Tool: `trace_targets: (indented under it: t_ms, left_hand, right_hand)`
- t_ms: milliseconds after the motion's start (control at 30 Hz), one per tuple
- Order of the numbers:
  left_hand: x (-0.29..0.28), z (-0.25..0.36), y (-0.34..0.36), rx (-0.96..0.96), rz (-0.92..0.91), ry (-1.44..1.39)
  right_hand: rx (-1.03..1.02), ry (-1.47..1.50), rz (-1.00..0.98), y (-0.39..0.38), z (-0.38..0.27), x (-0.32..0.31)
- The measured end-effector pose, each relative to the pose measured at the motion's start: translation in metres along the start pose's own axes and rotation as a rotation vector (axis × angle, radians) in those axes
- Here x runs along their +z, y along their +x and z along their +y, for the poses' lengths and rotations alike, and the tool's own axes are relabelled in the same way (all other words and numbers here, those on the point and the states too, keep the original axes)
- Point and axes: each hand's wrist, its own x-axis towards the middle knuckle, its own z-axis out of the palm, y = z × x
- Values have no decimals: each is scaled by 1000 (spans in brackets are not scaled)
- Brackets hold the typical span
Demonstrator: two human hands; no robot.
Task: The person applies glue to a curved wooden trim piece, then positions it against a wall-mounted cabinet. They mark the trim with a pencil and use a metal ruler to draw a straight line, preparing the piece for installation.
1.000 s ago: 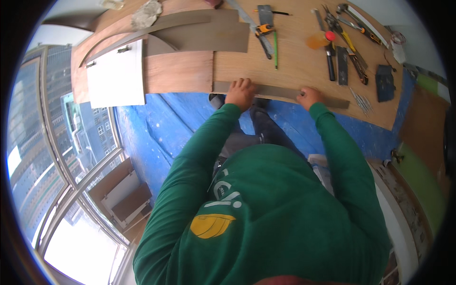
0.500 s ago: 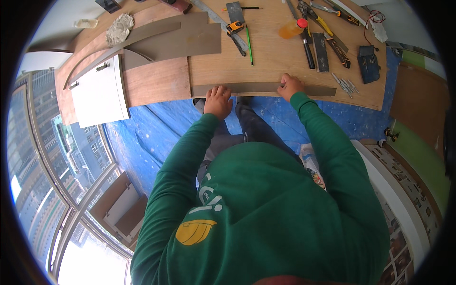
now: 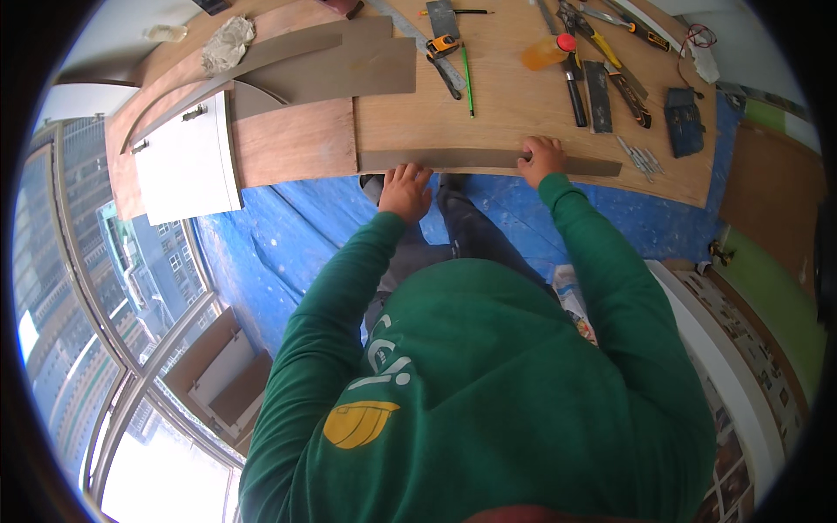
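A long grey-brown strip [image 3: 471,159] lies along the near edge of the wooden worktop [image 3: 445,131]. My left hand [image 3: 406,190] rests at the strip's lower edge, fingertips slightly bent and apart, holding nothing. My right hand [image 3: 542,161] is on the strip toward its right half, thumb and fingers curled round something small and dark that I cannot make out. Just right of that strip are several thin silver pieces [image 3: 639,159], and behind it a green pencil [image 3: 469,80] points toward me.
Wider grey-brown sheets [image 3: 366,61] and a white panel [image 3: 187,166] cover the left side. At the back sit a tape measure [image 3: 443,45], metal ruler [image 3: 401,35], bottle [image 3: 545,52], pliers [image 3: 593,39] and dark pouch [image 3: 683,122]. Blue sheeting [image 3: 270,227] covers the floor; windows line the left.
Since a second ago, my left hand has slid from atop the strip to its near edge, and my right hand has moved up along it. The view has also shifted slightly.
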Motion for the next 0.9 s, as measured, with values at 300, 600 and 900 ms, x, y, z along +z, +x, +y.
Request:
trace_targets:
  t_ms: [300,600,900]
  left_hand:
    - [1,-1,-15,-83,-53,26]
    - [7,-13,-21,-135,-132,116]
    - [5,-12,-20,-132,-126,143]
  right_hand:
    - [24,-5,-69,3,-2,-4]
    - [44,-10,-141,8,-3,-10]
    - [19,-35,-72,6,-1,-4]
